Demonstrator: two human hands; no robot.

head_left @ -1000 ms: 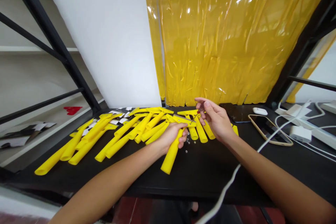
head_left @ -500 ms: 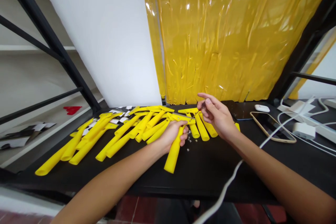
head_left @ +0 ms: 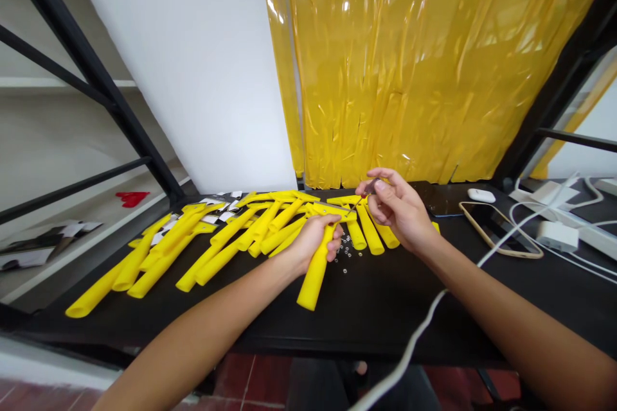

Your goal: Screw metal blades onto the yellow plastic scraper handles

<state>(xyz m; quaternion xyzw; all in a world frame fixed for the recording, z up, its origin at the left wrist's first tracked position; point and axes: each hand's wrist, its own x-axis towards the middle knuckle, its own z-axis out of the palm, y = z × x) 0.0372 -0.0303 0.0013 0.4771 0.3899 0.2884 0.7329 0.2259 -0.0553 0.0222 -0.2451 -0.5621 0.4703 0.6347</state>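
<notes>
Is a black tabletop [head_left: 366,308]; bears small metal rings [head_left: 349,254], yellow handles [head_left: 263,226] left of and behind the rings, gold-rimmed phone [head_left: 501,230] and white case [head_left: 481,196] to their right.

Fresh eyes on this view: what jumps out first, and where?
Likely the crinkled yellow sheeting filling the upper right. Next, the yellow handles spread over the black tabletop, from its left side past the middle. Near centre, the left grip holds another yellow handle, and the right grip holds a thin tool angled toward its head.
</notes>
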